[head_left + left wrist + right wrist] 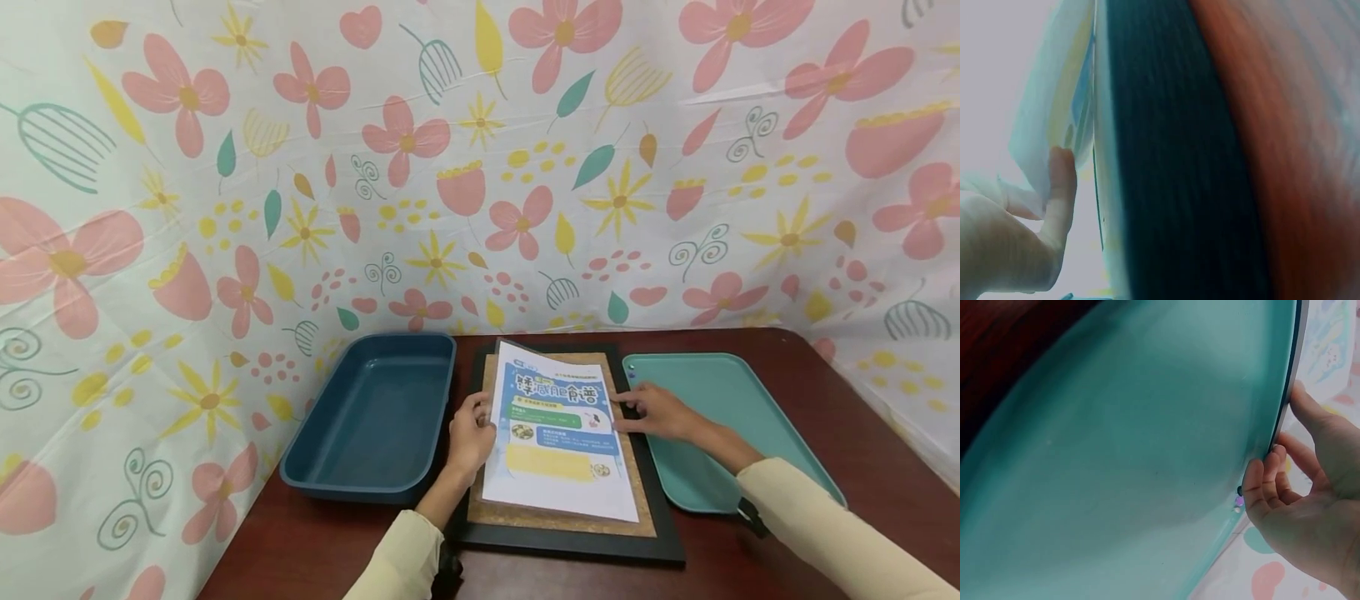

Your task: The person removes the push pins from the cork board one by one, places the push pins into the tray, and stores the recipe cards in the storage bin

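A printed sheet of paper (562, 442) with a colourful poster design lies over a black-framed cork board (555, 542), slightly tilted, its lower left part lifted in the left wrist view. My left hand (471, 437) pinches the sheet's left edge, the thumb (1063, 169) on its printed face. At the opposite edge, my right hand (660, 414) touches the sheet and board side with extended thumb and index finger; its other fingers (1266, 481) bend loosely over the rim of the teal tray (1116, 456). Small pushpins (1239, 500) sit in that tray's corner.
To the left of the board stands a deep blue bin (367, 417). The shallow teal tray lies at the right, close against the board. Behind the dark red wooden table (300, 554) hangs a flower-patterned cloth (465, 167).
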Demonstrator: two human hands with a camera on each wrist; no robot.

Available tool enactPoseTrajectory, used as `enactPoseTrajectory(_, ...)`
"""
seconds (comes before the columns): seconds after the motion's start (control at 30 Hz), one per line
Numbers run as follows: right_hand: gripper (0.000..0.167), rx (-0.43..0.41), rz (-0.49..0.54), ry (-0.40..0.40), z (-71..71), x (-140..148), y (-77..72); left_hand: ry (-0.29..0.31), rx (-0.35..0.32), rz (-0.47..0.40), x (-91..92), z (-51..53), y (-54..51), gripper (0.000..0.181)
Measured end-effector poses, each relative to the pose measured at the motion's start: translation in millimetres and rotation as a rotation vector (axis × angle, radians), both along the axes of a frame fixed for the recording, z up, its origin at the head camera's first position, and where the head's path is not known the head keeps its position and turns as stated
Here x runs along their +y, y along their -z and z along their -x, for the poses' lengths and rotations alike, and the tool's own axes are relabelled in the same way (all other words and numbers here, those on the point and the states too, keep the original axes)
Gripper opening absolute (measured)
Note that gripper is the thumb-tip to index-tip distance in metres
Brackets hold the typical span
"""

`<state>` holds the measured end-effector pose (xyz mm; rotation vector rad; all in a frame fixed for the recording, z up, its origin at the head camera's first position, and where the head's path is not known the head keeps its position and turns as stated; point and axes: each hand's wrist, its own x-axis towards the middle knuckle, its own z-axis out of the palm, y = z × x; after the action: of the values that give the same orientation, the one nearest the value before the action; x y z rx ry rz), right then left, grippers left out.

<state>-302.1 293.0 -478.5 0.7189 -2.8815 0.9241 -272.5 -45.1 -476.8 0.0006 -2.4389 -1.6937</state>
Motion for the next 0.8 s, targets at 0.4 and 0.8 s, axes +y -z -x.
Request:
enactPoseTrajectory(0.4, 0.059, 0.009, 0.001, -0.053, 3.0, 1.2, -0.2, -0.035, 0.007, -0.123, -11.9, 4.5, -20.7, 0.056)
enactPoseTrajectory(0.8, 0.058, -0.008, 0.054, -0.101, 2.3, 4.9, 0.1, -0.048, -0.007, -0.23, -76.8, 13.4, -62.8, 0.059)
